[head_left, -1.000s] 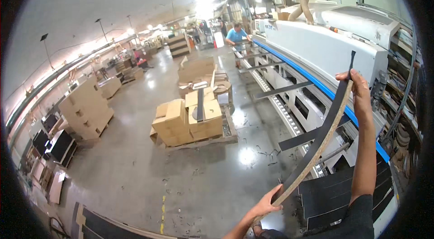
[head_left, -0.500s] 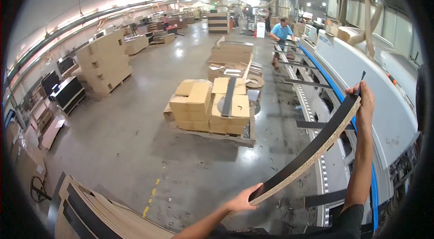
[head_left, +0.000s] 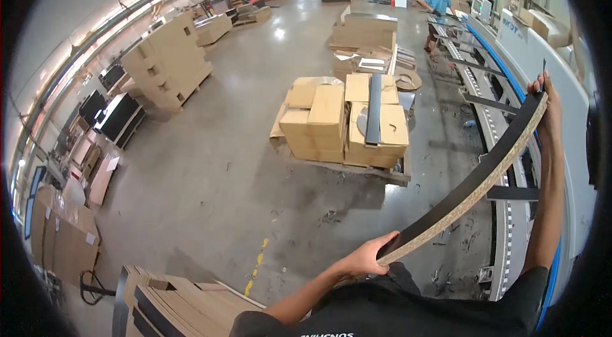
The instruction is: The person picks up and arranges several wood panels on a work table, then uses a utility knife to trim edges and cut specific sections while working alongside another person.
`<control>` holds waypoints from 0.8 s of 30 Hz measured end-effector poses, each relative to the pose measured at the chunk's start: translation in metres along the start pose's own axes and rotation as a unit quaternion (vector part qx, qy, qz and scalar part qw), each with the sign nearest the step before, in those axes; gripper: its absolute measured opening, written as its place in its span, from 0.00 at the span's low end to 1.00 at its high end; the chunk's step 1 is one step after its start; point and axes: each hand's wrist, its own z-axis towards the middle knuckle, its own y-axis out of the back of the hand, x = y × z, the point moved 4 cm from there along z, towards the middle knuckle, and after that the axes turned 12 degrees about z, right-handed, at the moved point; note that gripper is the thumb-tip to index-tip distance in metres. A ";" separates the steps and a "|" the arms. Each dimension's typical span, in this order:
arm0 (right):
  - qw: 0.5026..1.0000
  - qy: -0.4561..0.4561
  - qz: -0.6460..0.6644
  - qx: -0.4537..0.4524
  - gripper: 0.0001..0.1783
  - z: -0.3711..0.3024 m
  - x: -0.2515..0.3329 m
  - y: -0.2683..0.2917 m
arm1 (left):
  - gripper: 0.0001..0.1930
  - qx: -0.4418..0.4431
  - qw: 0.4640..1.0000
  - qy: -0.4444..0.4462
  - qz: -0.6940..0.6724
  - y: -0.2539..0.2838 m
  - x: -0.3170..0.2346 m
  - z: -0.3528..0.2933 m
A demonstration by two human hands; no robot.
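Between my two hands a long narrow chipboard strip [head_left: 472, 184] is held up at a slant, its far end higher. Its face is dark and one long edge shows raw, speckled chipboard. My left hand [head_left: 370, 255] grips the near, lower end, fingers closed round it. My right hand [head_left: 548, 101] grips the far, upper end, where a thin dark tail sticks up past the fingers. To the right of the strip runs a long machine bed with a blue rail [head_left: 503, 63] and dark crosswise supports [head_left: 512, 193].
A pallet of cardboard boxes [head_left: 312, 130] stands ahead, a dark strip [head_left: 373, 107] lying on top. Stacked boards [head_left: 185, 305] are at the lower left, beside a pallet-jack handle [head_left: 95, 288]. A person in a blue shirt [head_left: 437, 0] stands at the machine's far end. Scraps litter the floor.
My view has swung left, so the pallet and machine sit farther right in the picture. Both hands still hold the strip, now farther right and raised at its far end.
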 end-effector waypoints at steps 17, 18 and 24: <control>0.871 0.225 0.042 -0.435 0.12 0.224 -0.084 0.554 | 0.51 0.161 0.968 0.167 0.090 0.179 0.071 0.200; 0.842 0.169 0.031 -0.512 0.14 0.222 -0.072 0.587 | 0.49 0.167 0.958 0.205 0.107 0.187 0.088 0.194; 0.935 -0.076 -0.180 -0.295 0.21 0.214 -0.350 0.468 | 0.50 0.096 0.929 0.317 0.164 0.217 0.144 0.296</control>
